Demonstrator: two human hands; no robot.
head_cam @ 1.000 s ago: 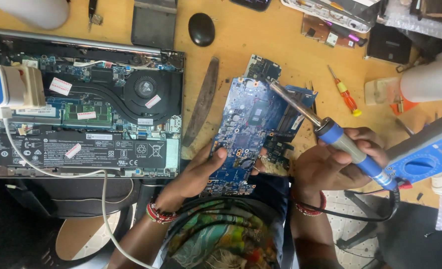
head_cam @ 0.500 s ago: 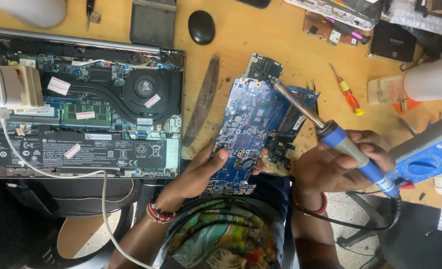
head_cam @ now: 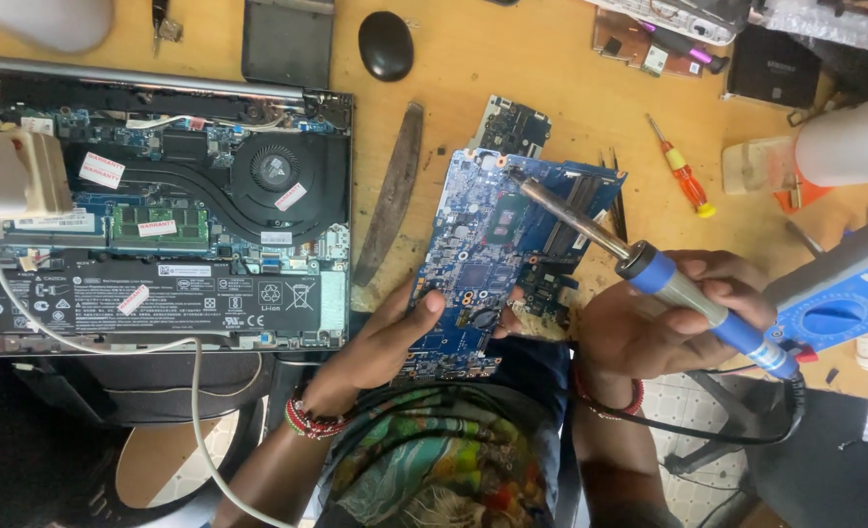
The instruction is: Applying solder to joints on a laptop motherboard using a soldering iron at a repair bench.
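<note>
A blue circuit board [head_cam: 488,249] lies tilted at the near edge of the wooden bench. My left hand [head_cam: 380,337] grips its lower left edge, thumb on top. My right hand [head_cam: 664,318] holds a soldering iron [head_cam: 649,269] with a blue handle; its metal tip touches the board's upper part near the top edge. A second, smaller dark board [head_cam: 514,127] sticks out from under the blue board's top.
An opened laptop [head_cam: 160,225] with fan, memory and battery exposed lies at left, with a white cable across it. A dark curved pry tool [head_cam: 390,191] lies between laptop and board. A red-and-yellow screwdriver [head_cam: 683,178], a black mouse [head_cam: 386,44] and a blue multimeter [head_cam: 840,313] are nearby.
The soldering iron tip has slid up and left along the blue board toward its top edge. My left hand keeps its hold on the board.
</note>
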